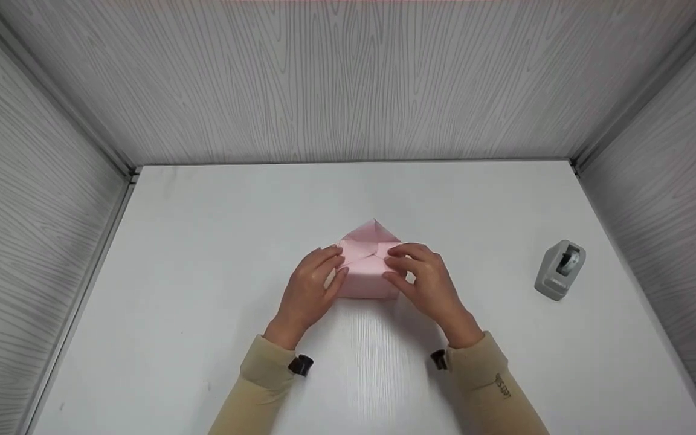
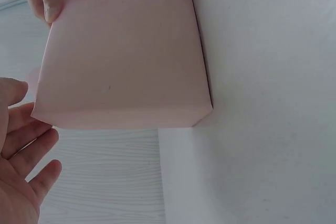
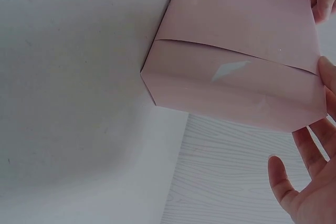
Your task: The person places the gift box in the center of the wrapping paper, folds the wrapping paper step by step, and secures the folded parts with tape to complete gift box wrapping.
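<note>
A box wrapped in pink paper sits between the two hands, with paper folded over its top and a pointed flap rising at the far side. My left hand holds its upper left edge, fingertips on the top fold and thumb at the near edge. Opposite it, my right hand holds the upper right edge the same way. A paper seam with a shiny patch crosses one side in the right wrist view. In the left wrist view the wrapped side looks smooth and closed.
A grey tape dispenser stands on the white table, to the right of the box. Grey wood-grain panels enclose the table at the back and both sides. Black wrist devices sit by the sleeve cuffs.
</note>
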A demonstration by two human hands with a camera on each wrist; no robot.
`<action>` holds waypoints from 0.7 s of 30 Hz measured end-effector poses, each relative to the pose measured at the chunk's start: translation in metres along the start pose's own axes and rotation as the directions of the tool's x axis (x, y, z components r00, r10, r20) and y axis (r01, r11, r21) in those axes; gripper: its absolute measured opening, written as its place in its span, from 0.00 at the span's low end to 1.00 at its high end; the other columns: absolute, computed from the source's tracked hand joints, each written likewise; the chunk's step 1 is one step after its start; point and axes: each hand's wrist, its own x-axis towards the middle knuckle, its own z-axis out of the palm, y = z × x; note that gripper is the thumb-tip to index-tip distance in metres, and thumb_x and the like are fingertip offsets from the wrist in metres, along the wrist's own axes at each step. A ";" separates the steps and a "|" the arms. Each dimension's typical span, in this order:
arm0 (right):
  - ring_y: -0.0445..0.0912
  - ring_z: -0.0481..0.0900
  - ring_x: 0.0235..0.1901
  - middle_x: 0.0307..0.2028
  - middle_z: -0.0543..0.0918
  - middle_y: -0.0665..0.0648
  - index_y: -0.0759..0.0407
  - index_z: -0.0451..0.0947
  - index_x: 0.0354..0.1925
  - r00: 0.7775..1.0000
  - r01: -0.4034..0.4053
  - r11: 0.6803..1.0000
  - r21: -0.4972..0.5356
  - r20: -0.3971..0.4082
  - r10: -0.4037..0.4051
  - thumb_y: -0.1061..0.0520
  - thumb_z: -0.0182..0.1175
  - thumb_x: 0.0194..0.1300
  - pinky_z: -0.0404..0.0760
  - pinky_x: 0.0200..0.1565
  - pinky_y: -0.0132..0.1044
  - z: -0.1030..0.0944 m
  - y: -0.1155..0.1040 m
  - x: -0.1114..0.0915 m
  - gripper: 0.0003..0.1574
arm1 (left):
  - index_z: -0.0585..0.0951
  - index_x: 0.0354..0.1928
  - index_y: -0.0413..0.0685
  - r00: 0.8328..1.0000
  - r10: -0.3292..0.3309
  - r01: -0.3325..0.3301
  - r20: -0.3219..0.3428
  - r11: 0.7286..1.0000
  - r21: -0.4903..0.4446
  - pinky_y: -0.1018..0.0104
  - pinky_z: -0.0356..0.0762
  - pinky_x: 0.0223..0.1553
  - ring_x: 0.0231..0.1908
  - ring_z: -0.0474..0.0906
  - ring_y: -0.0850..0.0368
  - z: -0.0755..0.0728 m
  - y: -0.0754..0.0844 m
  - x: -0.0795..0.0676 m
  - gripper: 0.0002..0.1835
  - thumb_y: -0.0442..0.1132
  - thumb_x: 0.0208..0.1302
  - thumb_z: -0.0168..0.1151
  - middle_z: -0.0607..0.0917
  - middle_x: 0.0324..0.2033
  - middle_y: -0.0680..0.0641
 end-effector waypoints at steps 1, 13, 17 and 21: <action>0.50 0.79 0.47 0.46 0.83 0.57 0.61 0.88 0.41 1.000 0.003 1.000 0.000 -0.001 -0.003 0.58 0.74 0.55 0.76 0.41 0.49 0.000 0.000 0.000 0.14 | 0.85 0.47 0.37 1.000 -0.002 0.002 -0.002 1.000 -0.001 0.57 0.69 0.62 0.56 0.77 0.50 -0.001 -0.001 -0.002 0.12 0.37 0.65 0.65 0.83 0.52 0.43; 0.50 0.79 0.49 0.46 0.83 0.55 0.60 0.88 0.42 1.000 -0.018 1.000 -0.025 0.011 0.018 0.58 0.74 0.56 0.75 0.43 0.51 0.000 -0.001 0.001 0.14 | 0.81 0.57 0.37 0.989 0.018 -0.028 0.147 0.998 0.060 0.58 0.64 0.65 0.62 0.72 0.51 -0.003 -0.001 -0.002 0.20 0.41 0.67 0.64 0.79 0.59 0.44; 0.50 0.79 0.47 0.46 0.83 0.55 0.60 0.88 0.41 1.000 -0.001 1.000 -0.028 0.001 0.001 0.58 0.74 0.55 0.74 0.41 0.51 0.000 0.000 0.000 0.14 | 0.80 0.58 0.37 0.983 0.027 -0.043 0.181 0.996 0.083 0.60 0.64 0.65 0.61 0.72 0.50 -0.003 0.000 0.004 0.21 0.43 0.69 0.61 0.79 0.59 0.43; 0.50 0.80 0.47 0.46 0.83 0.56 0.60 0.88 0.41 1.000 0.014 0.999 -0.034 -0.002 -0.014 0.58 0.74 0.55 0.75 0.43 0.52 0.000 0.000 0.000 0.14 | 0.81 0.57 0.39 0.978 0.030 -0.055 0.208 0.992 0.117 0.59 0.66 0.63 0.59 0.72 0.48 -0.001 0.000 0.010 0.22 0.47 0.71 0.59 0.79 0.59 0.44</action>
